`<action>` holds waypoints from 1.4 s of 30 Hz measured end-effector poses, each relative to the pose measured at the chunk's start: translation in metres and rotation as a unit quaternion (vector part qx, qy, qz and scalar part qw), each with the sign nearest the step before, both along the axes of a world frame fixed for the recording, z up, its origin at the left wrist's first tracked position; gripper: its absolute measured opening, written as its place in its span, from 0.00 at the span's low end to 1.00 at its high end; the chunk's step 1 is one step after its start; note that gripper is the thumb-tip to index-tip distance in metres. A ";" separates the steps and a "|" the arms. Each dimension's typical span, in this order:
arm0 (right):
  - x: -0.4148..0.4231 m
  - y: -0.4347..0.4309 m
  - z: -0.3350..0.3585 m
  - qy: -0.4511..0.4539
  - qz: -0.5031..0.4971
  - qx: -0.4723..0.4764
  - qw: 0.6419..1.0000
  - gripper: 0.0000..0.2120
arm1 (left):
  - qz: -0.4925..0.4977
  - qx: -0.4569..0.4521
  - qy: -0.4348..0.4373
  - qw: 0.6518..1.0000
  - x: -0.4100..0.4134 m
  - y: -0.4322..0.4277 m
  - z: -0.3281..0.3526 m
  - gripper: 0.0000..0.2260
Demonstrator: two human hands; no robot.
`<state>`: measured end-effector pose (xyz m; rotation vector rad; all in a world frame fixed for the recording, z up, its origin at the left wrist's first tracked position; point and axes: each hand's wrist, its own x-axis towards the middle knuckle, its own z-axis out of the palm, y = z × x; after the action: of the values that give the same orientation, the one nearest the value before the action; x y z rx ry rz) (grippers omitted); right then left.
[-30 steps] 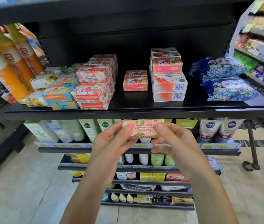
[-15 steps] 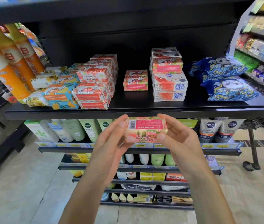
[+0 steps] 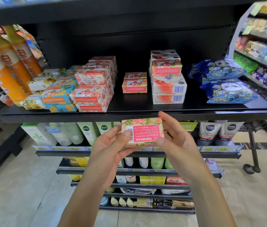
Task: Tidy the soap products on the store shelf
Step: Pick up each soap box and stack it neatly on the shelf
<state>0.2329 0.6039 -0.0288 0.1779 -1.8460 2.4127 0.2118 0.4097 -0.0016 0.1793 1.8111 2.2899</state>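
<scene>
Just below the black metal shelf (image 3: 64, 116) edge, you held a flat rectangular soap bar (image 3: 143, 131), floral paper wrapper, pink label and barcode facing you, left hand (image 3: 111, 149) pinching its left end, right hand (image 3: 177, 141) curled round its right end, boxy wrapped soaps (image 3: 90, 95) stacked on the shelf.

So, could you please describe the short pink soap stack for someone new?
Find the deep black shelf of soaps. Midway along, between the tall pink-wrapped pile and the white barcode boxes, sits the short pink stack. It stands alone, just two boxes high, with bare shelf on both sides.
</scene>
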 end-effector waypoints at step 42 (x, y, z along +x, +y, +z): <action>0.004 0.002 0.000 -0.051 -0.029 0.056 0.997 0.28 | 0.009 -0.029 -0.017 0.999 -0.004 0.008 -0.005 0.20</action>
<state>0.2366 0.6062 -0.0288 0.0098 -2.0018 2.3225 0.2082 0.4174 -0.0062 0.1141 1.8659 2.2357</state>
